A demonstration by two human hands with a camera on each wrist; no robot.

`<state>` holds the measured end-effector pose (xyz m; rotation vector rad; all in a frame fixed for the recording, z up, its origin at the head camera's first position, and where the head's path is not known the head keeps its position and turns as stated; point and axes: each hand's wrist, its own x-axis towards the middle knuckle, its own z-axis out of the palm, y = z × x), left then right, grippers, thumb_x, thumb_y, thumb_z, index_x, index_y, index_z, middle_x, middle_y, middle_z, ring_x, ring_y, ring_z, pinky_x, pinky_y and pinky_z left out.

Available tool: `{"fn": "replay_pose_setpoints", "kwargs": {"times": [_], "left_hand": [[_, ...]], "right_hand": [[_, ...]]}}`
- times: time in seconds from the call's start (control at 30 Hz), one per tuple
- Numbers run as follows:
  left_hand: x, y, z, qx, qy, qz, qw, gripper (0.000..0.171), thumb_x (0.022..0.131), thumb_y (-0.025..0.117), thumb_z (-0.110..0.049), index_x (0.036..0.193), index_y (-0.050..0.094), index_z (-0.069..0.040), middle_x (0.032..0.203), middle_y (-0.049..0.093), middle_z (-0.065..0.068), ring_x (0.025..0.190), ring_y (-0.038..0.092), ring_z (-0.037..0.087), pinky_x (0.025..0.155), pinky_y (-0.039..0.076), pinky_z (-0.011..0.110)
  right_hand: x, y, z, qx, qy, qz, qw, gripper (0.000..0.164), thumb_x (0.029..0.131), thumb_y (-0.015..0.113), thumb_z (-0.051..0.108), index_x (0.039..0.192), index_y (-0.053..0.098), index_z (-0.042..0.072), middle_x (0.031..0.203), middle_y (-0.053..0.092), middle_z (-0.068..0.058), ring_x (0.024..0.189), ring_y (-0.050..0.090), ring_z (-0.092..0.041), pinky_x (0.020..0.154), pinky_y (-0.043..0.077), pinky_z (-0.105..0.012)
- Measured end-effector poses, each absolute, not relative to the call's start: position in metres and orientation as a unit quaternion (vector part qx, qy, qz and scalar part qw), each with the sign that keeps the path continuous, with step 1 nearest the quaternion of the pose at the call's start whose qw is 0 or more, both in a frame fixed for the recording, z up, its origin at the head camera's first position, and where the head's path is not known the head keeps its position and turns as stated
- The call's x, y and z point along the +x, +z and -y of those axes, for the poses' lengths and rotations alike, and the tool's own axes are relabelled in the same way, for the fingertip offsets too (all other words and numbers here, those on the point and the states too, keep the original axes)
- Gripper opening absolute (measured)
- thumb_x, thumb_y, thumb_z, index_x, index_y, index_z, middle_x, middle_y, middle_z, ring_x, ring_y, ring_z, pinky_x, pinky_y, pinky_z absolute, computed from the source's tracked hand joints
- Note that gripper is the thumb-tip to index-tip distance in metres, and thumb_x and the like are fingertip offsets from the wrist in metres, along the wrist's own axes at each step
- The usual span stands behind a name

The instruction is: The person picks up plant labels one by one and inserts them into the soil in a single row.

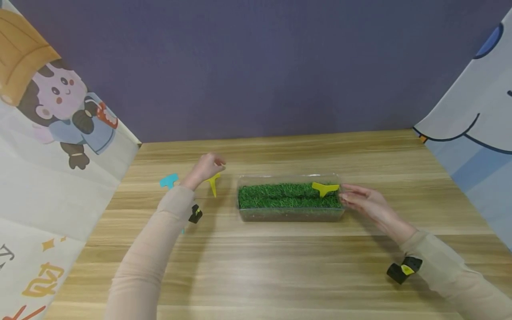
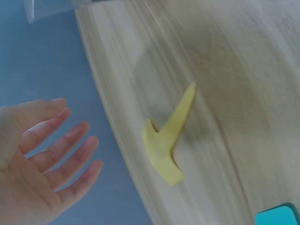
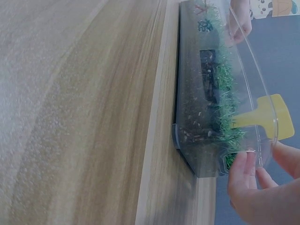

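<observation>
My left hand (image 1: 208, 166) hovers above a yellow T-shaped plant label (image 1: 214, 184) lying on the table. In the left wrist view, its fingers are spread and apart from the label (image 2: 164, 140). My right hand (image 1: 368, 204) grips the right end of a clear box (image 1: 292, 215) that holds green grass (image 1: 276, 195) over dark soil. Its fingers (image 3: 241, 176) lie against the end wall. Near that end, another yellow plant label (image 1: 325, 189) stands upright with its stem in the grass (image 3: 276, 117), close beside my right fingers.
A blue T-shaped label (image 1: 169, 180) lies on the wooden table (image 1: 280, 266) left of my left wrist, partly hidden by the arm. A dark blue wall (image 1: 272, 71) stands behind the table. Cartoon-printed sheets (image 1: 52, 191) flank the left and right sides.
</observation>
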<state>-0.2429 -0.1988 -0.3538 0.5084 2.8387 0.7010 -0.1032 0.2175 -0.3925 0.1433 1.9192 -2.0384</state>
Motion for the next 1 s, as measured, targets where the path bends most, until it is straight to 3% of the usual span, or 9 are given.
{"fn": "replay_pose_setpoints", "kwargs": {"times": [0.43,0.77,0.87,0.93,1.0], "left_hand": [[-0.249,-0.369,0.213,0.135,0.251,-0.952,0.112,0.036,0.085,0.054,-0.01,0.116,0.051,0.008,0.114,0.052,0.027,0.105,0.048,0.039,0.089,0.041,0.047],[-0.252,-0.376,0.222,0.128,0.237,-0.952,0.146,0.042,0.084,0.056,-0.009,0.12,0.045,0.01,0.12,0.046,0.029,0.111,0.044,0.041,0.092,0.038,0.048],[-0.264,-0.387,0.229,0.126,0.225,-0.952,0.164,0.046,0.082,0.06,-0.012,0.121,0.046,0.008,0.121,0.047,0.027,0.112,0.044,0.04,0.092,0.038,0.048],[-0.285,-0.413,0.245,0.164,0.235,-0.948,0.141,0.046,0.079,0.065,-0.02,0.115,0.052,0.004,0.114,0.054,0.023,0.102,0.052,0.034,0.083,0.046,0.039],[-0.298,-0.426,0.253,0.172,0.225,-0.948,0.147,0.049,0.076,0.068,-0.022,0.115,0.052,0.003,0.112,0.054,0.022,0.1,0.053,0.033,0.08,0.047,0.037]], "right_hand": [[-0.103,-0.391,-0.217,0.058,-0.717,-0.674,0.169,0.07,0.082,0.062,0.016,0.135,0.022,-0.005,0.097,0.063,0.01,0.092,0.059,-0.006,0.086,0.044,-0.022],[-0.102,-0.391,-0.218,0.046,-0.749,-0.642,0.161,0.066,0.083,0.06,0.009,0.133,0.021,-0.009,0.095,0.063,0.003,0.09,0.06,-0.009,0.085,0.045,-0.022],[-0.102,-0.391,-0.218,0.046,-0.744,-0.646,0.162,0.067,0.083,0.06,0.01,0.134,0.02,-0.009,0.096,0.063,0.004,0.09,0.06,-0.008,0.085,0.045,-0.022],[-0.102,-0.391,-0.218,0.047,-0.743,-0.648,0.162,0.068,0.083,0.06,0.01,0.134,0.019,-0.009,0.096,0.063,0.005,0.09,0.06,-0.008,0.085,0.045,-0.022],[-0.102,-0.391,-0.218,0.046,-0.739,-0.652,0.163,0.068,0.084,0.06,0.011,0.134,0.019,-0.009,0.096,0.063,0.005,0.091,0.059,-0.007,0.086,0.045,-0.022]]}}
